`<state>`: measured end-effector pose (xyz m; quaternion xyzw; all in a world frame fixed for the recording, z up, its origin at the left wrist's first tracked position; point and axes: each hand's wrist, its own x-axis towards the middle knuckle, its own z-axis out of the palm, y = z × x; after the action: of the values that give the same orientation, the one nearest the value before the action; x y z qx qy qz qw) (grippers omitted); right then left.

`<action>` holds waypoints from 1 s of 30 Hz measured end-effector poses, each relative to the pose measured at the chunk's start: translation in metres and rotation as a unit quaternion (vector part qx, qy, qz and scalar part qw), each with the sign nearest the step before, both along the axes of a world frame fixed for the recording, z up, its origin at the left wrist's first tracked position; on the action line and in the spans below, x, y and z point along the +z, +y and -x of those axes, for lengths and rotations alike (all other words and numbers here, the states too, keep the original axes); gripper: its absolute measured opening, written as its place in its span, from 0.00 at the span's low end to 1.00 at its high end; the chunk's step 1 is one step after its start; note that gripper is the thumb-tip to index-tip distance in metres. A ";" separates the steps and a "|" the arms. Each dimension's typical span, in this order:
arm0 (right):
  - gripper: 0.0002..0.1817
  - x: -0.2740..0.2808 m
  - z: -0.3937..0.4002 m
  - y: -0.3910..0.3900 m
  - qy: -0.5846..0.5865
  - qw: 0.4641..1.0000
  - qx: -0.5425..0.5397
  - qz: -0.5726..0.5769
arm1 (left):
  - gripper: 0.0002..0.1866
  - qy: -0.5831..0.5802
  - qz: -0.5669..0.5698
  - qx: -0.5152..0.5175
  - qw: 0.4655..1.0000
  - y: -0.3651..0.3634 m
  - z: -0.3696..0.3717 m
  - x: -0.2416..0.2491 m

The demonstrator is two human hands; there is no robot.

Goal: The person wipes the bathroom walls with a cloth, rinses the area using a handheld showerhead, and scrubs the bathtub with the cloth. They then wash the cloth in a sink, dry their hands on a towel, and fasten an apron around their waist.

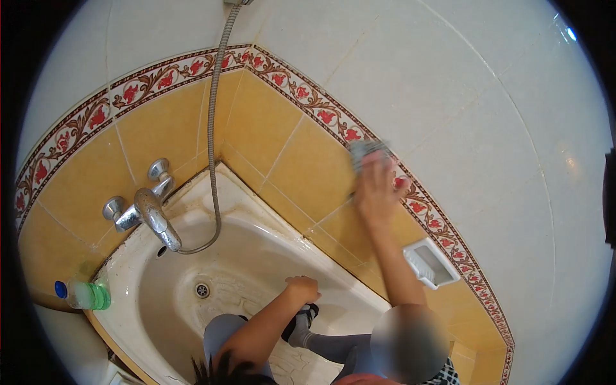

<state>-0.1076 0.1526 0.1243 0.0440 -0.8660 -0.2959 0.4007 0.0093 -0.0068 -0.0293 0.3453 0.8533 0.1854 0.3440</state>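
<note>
My right hand is stretched up to the tiled wall, pressing a grey-green cloth against the floral border and the yellow tiles beneath it. Motion blurs the hand and cloth slightly, and the palm side is hidden. Low over the bathtub is my left hand, its fingers curled in and no object showing in them. Close below it, a foot in a dark sandal stands inside the tub.
A chrome mixer tap with a metal shower hose is on the left wall. A green-liquid bottle with a blue cap stands on the tub's left rim. A white soap dish is set into the right wall. The drain lies in the tub floor.
</note>
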 end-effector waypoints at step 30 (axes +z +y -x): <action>0.32 -0.156 -0.068 0.030 -0.217 0.925 0.027 -0.311 | 0.23 0.002 -0.005 0.018 1.000 0.003 -0.004 -0.005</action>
<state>-0.0399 0.1826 -0.0316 0.2528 -0.7949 -0.5225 0.1766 0.0136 -0.0042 -0.0345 0.3318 0.8591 0.1955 0.3371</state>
